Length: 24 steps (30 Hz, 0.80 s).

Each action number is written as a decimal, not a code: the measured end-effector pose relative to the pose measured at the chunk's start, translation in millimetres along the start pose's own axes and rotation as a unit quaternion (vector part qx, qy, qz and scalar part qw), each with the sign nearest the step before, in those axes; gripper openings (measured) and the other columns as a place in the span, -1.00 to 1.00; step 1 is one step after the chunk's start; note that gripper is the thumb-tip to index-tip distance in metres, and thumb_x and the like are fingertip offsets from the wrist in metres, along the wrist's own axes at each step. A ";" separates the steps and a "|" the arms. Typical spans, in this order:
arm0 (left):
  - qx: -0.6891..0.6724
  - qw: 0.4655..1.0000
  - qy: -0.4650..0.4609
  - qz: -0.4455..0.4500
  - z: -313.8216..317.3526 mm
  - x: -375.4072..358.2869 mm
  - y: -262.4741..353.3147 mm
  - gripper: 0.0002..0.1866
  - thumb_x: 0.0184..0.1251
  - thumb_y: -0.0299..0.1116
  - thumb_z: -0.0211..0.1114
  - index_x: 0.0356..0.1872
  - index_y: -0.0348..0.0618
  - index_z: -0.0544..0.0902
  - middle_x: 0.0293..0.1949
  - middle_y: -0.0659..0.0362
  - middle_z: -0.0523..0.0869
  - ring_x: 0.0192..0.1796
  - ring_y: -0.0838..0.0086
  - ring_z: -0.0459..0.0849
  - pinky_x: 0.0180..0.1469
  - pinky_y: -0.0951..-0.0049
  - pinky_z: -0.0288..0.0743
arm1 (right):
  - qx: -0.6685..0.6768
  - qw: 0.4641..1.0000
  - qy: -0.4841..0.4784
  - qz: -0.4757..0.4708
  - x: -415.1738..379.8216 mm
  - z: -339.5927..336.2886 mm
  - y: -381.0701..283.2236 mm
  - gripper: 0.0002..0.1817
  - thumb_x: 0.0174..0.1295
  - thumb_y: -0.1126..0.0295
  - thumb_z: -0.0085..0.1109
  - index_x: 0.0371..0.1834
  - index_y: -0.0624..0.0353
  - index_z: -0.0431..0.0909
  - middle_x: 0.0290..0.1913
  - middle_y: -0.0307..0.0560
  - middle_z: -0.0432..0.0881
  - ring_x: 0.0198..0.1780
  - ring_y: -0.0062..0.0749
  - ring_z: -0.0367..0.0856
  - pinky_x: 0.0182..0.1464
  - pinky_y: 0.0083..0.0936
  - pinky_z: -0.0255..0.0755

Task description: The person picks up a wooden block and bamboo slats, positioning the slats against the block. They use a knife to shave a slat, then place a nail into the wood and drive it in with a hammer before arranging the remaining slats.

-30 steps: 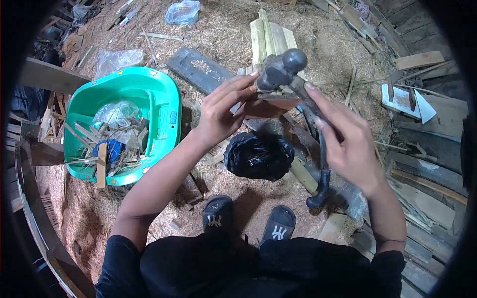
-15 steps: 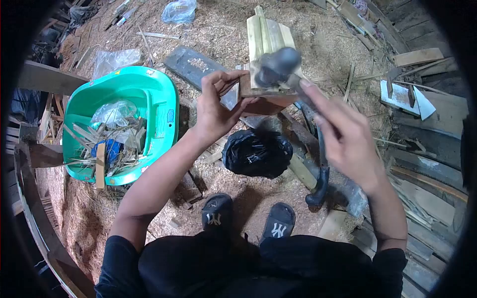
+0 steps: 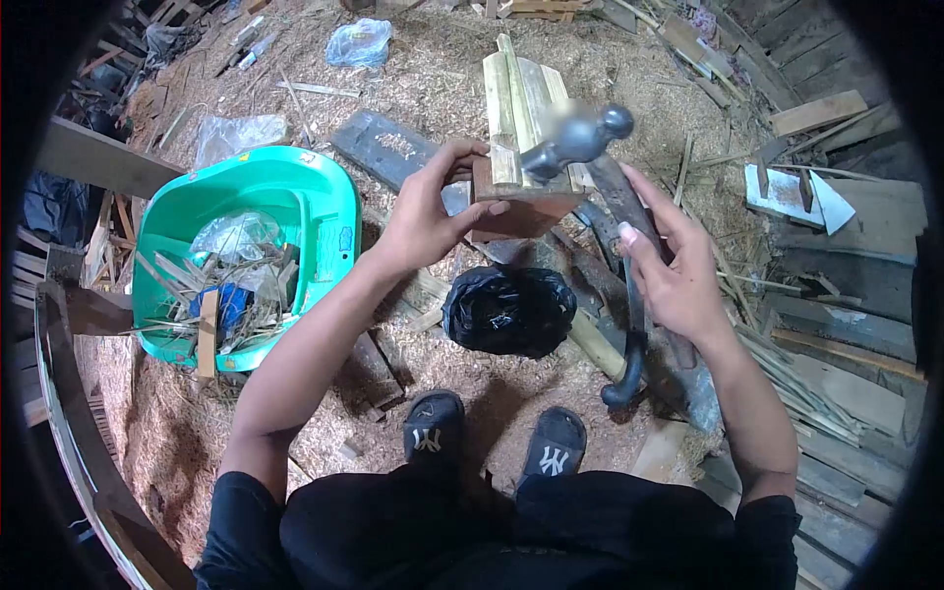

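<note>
My left hand (image 3: 428,216) grips the left side of a brown wooden piece (image 3: 526,214), thumb on the near face and fingers behind. Pale wooden strips (image 3: 536,88) extend away from its top edge. My right hand (image 3: 678,270) is closed round the handle of a ball-peen hammer (image 3: 582,138). The hammer's head is over the strips' near end, at the top of the brown piece; whether it touches cannot be made out. Below the brown piece lies an open black plastic bag (image 3: 506,329).
A green plastic tub (image 3: 346,211) with wood scraps stands at the left. A dark curved-end tool (image 3: 629,374) lies right of the bag. A dark board (image 3: 379,138) lies beyond my left hand. Planks (image 3: 851,393) are stacked at the right. Wood shavings cover the ground.
The hammer's blurred head has come into clearer view, shifted slightly right and raised. My right hand has lowered a little. My left hand still grips the brown piece, which has tilted slightly.
</note>
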<state>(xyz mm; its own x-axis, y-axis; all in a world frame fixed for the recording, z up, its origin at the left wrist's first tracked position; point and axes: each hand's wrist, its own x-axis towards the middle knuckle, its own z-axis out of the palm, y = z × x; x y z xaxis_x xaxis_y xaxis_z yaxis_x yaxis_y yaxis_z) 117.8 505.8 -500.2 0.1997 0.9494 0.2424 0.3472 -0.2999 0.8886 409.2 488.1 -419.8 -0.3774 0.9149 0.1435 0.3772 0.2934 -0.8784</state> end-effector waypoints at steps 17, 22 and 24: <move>-0.303 0.897 0.106 -0.304 1.4 115.8 -9.2 -0.66 0.50 -0.30 0.43 -0.01 -0.46 0.65 -0.32 0.12 0.73 -0.50 0.62 0.61 -0.45 0.52 0.54 | 0.207 0.964 0.057 0.154 -8.5 -8.1 28.5 -0.32 0.59 0.35 0.13 0.71 0.07 0.14 -0.40 -0.24 0.51 -0.63 -0.66 0.41 -0.70 -0.62 0.31; -0.288 0.899 0.121 -0.306 2.4 117.8 -5.1 -0.66 0.51 -0.42 0.37 0.05 -0.59 0.60 -0.10 -0.11 0.76 -0.15 0.29 0.82 -0.12 0.33 0.76 | 0.215 0.962 0.059 0.159 -8.3 -6.6 28.7 -0.31 0.58 0.33 0.14 0.71 0.09 0.13 -0.40 -0.24 0.52 -0.64 -0.66 0.41 -0.70 -0.62 0.32; -0.274 0.900 0.126 -0.313 2.4 118.0 -0.2 -0.65 0.51 -0.42 0.37 0.06 -0.60 0.59 -0.09 -0.12 0.76 -0.15 0.28 0.82 -0.11 0.31 0.76 | 0.213 0.962 0.056 0.161 -8.4 -6.3 30.8 -0.31 0.58 0.33 0.15 0.71 0.09 0.13 -0.39 -0.24 0.52 -0.64 -0.66 0.41 -0.70 -0.62 0.32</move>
<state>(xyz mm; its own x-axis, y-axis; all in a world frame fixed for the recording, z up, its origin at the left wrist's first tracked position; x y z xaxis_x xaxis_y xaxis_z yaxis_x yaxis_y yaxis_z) 143.5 617.7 -472.7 -0.1172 0.9278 -0.3541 -0.1990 0.3274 0.9237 429.4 491.3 -445.3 -0.1963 0.9706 -0.1395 0.0687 -0.1283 -0.9894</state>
